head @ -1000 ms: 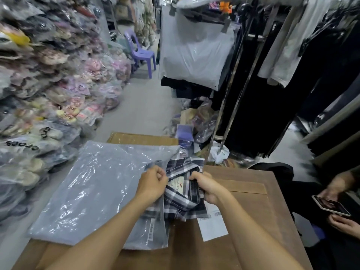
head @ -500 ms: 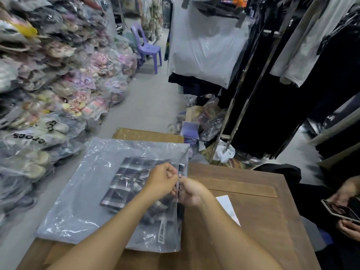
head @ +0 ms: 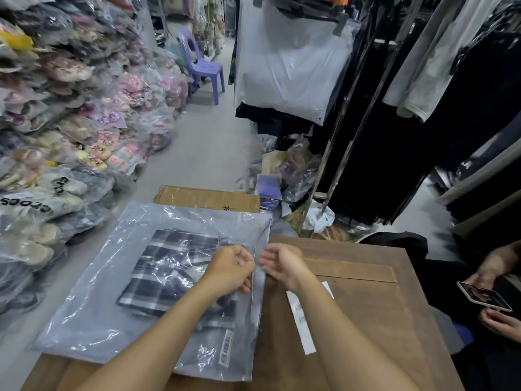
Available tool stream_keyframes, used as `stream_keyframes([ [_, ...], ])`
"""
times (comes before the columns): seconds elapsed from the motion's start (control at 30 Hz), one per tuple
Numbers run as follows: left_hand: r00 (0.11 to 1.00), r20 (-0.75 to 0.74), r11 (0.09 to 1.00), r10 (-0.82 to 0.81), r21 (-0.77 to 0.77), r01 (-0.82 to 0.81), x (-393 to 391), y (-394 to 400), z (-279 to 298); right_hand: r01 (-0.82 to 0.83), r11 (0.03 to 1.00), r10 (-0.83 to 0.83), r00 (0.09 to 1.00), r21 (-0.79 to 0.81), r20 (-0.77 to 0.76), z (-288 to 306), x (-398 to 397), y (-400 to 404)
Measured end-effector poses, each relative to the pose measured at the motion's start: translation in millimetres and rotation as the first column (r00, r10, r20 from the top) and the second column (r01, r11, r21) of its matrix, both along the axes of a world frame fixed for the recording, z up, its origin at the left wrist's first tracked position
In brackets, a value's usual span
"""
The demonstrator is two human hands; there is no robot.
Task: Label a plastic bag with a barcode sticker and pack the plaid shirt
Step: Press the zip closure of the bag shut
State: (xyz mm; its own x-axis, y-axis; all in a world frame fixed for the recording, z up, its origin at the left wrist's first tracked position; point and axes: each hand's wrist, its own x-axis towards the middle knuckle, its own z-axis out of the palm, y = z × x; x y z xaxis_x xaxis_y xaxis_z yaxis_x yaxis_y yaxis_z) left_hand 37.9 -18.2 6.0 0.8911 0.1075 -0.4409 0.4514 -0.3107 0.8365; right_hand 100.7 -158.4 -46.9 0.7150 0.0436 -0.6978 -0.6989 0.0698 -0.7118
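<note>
A clear plastic bag [head: 93,300] lies flat on the wooden table [head: 366,320], hanging over its left edge. The folded dark plaid shirt [head: 166,266] is inside the bag. A white barcode sticker [head: 226,349] sits on the bag near its lower right corner. My left hand [head: 231,270] rests on the bag and pinches its open right edge. My right hand [head: 282,263] pinches the same edge from the other side, fingers curled.
A white backing strip [head: 303,320] lies on the table right of the bag. A cardboard box [head: 205,197] stands beyond the table. Bagged shoes [head: 70,122] pile up on the left, clothes racks [head: 394,108] on the right. Another person's hands hold a phone [head: 483,296] at the right.
The shirt went from half out at the bag's mouth to fully inside the bag. Both hands let go of it and now hold the bag's open edge.
</note>
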Motion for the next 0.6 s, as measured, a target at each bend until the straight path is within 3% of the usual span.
stream_keyframes([
  [0.1, 0.998, -0.026, 0.994, -0.055, 0.092, 0.057, 1, -6, -5, 0.130, 0.981, -0.109, 0.984, -0.145, 0.143, -9, 24, -12],
  [0.27, 0.966, -0.100, 0.944, -0.238, 0.209, 0.254, -2, -16, -26, 0.014, 0.995, -0.001, 0.991, -0.100, 0.135, -23, 47, -3],
  [0.37, 0.909, -0.148, 0.835, -0.389, 0.359, 0.416, 6, -11, -42, 0.037, 0.976, 0.001, 0.985, -0.215, 0.175, -38, 59, 5],
  [0.5, 0.876, -0.240, 0.860, -0.418, 0.207, 0.467, 24, -5, -48, 0.129, 0.941, -0.048, 0.966, -0.312, 0.255, -50, 66, 10],
  [0.6, 0.934, -0.163, 0.928, -0.318, 0.150, 0.342, 54, -1, -41, 0.134, 0.949, -0.056, 0.962, -0.285, 0.266, -51, 71, 9],
])
